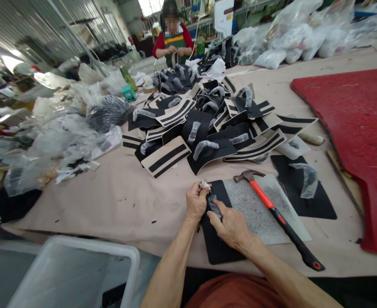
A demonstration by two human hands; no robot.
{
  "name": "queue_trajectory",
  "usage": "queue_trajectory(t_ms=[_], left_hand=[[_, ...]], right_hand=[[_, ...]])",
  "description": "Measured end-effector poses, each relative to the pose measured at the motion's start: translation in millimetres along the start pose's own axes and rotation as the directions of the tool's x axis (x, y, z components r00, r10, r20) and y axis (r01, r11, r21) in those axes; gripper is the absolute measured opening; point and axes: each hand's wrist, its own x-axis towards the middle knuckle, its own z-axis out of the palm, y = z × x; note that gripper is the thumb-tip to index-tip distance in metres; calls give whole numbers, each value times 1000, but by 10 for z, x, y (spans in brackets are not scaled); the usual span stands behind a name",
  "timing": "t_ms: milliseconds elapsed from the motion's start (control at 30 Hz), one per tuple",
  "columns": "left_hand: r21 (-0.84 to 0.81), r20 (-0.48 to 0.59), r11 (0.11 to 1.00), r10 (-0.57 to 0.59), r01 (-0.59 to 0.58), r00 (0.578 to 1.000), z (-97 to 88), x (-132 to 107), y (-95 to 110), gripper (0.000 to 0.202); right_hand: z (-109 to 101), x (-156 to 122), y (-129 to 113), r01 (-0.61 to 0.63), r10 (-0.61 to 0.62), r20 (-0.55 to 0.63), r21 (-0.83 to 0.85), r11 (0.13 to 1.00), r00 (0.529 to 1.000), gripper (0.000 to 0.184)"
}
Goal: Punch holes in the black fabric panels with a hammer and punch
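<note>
A black panel [222,246] with rounded corners lies in front of me, partly over the edge of a grey speckled slab. My left hand [197,202] is closed at the panel's upper left, around a small whitish cylindrical piece [203,184] that I cannot identify further. Fingers bent, my right hand [232,224] grips a dark handle in clear plastic wrap [214,207] on the panel. The fingers hide part of this handle. A claw hammer [268,201] with a red and black grip rests on the slab [259,222], right of my hands.
Beyond my hands is a heap of black panels [196,124] with wrapped handles and striped backs. Another black panel [323,199] lies right, near a red sheet [351,119]. Plastic bags [63,137] crowd the left; a white bin [133,256] stands front left. A co-worker [175,40] stands opposite.
</note>
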Motion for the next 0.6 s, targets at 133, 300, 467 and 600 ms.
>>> queue_trajectory(t_ms=[133,300,467,600], left_hand=[[84,5,995,51,-52,999,0,-12,0,13],[192,67,959,200,-209,978,-4,-34,-50,15],[202,125,928,293,-313,948,-10,-27,-85,18],[170,115,935,295,-311,949,5,-4,-89,17]], right_hand=[[-16,-14,-29,4,-5,27,26,1000,1000,54],[-331,-75,200,176,-174,-126,1,984,977,43],[-843,-195,831,-142,33,-260,-412,900,965,23],[-998,-252,1069,-388,388,3,32,921,922,14]])
